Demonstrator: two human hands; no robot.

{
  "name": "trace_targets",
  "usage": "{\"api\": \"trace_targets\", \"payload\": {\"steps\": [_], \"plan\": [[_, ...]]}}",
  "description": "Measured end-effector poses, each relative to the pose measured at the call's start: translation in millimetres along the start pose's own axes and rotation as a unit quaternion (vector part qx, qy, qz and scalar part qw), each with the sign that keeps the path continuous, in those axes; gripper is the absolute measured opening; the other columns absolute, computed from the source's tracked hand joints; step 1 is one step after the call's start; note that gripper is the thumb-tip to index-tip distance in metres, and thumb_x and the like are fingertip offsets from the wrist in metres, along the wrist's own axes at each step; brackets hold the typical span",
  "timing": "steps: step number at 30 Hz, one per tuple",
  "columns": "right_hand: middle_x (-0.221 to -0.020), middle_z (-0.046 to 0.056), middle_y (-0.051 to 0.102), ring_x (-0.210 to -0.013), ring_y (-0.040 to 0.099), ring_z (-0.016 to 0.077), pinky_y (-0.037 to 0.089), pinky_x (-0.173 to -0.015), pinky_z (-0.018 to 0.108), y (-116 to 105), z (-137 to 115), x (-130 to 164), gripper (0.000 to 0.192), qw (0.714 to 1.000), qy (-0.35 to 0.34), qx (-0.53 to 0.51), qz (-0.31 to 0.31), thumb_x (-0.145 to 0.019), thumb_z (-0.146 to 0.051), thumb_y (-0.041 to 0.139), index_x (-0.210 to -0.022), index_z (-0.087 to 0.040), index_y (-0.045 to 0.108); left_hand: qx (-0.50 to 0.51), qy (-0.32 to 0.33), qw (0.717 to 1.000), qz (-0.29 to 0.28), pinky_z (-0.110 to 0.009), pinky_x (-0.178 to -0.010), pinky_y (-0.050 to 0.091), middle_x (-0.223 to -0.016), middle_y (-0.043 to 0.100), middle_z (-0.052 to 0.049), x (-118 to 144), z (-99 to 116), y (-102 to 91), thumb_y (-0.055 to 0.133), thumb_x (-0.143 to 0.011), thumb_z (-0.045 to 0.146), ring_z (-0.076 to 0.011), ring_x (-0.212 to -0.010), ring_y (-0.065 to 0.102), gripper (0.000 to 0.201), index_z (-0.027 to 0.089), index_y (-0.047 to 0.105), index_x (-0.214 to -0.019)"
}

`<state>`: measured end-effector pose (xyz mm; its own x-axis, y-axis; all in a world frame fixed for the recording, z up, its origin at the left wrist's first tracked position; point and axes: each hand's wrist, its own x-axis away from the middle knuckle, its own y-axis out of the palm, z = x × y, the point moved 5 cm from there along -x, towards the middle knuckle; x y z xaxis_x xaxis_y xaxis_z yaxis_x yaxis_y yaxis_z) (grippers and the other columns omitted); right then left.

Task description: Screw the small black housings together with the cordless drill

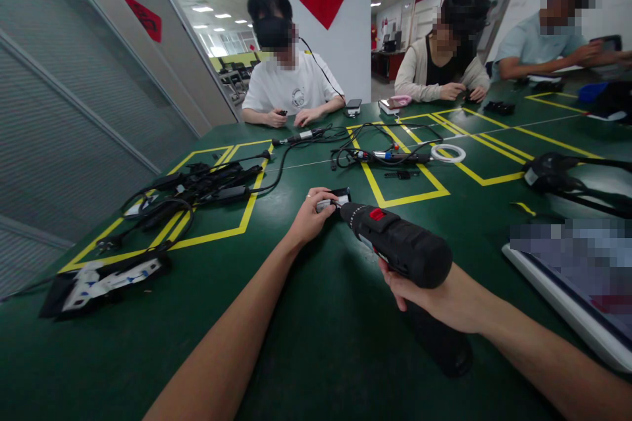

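My right hand (424, 296) is wrapped round the handle of a black cordless drill (402, 243) with a red switch on top. The drill points forward and left, its tip at a small silver-and-black part (342, 199) on the table. Whether the bit touches the part cannot be made out. My left hand (316, 210) grips that part from the left, fingers curled over it and pressing it to the green tabletop. Most of the part is hidden under my fingers and behind the drill's chuck.
Black cables (212, 184) lie bundled on the left, near a white-and-black bracket piece (106, 286). Corded electric screwdrivers (380, 156) and a white tubing coil (448, 154) lie ahead. On the right is a tablet-like device (567, 302). Three people sit across the table (316, 329).
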<state>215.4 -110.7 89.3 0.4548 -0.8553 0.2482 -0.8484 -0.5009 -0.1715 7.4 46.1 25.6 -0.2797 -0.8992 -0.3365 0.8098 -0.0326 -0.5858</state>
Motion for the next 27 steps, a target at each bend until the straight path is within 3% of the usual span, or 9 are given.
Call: {"api": "trace_targets", "payload": {"steps": [12,22,27], "plan": [[-0.068,-0.003,0.058,-0.063,0.060,0.0154,0.052,-0.065,0.031,-0.9,1.2,-0.6,0.032,1.000,0.004,0.003,-0.002,-0.079,-0.021,0.059,-0.111,-0.020,0.057,-0.006,0.001,1.000,0.000,-0.041,-0.108,0.033,-0.122,0.048,-0.008,0.3,0.9,-0.3,0.052,-0.082,0.025,-0.0212,-0.121,0.044,0.021,0.020,0.064,-0.099],[-0.067,-0.003,0.056,-0.062,0.058,0.0148,0.051,-0.066,0.031,0.4,-0.5,-0.5,0.023,1.000,0.005,-0.002,-0.007,-0.079,-0.020,0.058,-0.101,-0.019,0.059,-0.004,0.003,1.000,0.004,-0.041,-0.108,0.035,-0.121,0.048,-0.008,0.6,0.9,-0.1,0.052,-0.082,0.024,-0.0211,-0.119,0.046,0.021,0.020,0.064,-0.099],[-0.064,-0.004,0.055,-0.060,0.057,0.0145,0.051,-0.065,0.031,1.3,1.3,-1.8,0.031,1.000,0.005,-0.014,0.003,-0.078,-0.019,0.059,-0.109,-0.019,0.057,-0.008,0.004,1.000,0.002,-0.042,-0.107,0.035,-0.120,0.049,-0.008,0.1,1.9,-0.1,0.052,-0.082,0.024,-0.0212,-0.121,0.045,0.020,0.020,0.064,-0.097]]}}
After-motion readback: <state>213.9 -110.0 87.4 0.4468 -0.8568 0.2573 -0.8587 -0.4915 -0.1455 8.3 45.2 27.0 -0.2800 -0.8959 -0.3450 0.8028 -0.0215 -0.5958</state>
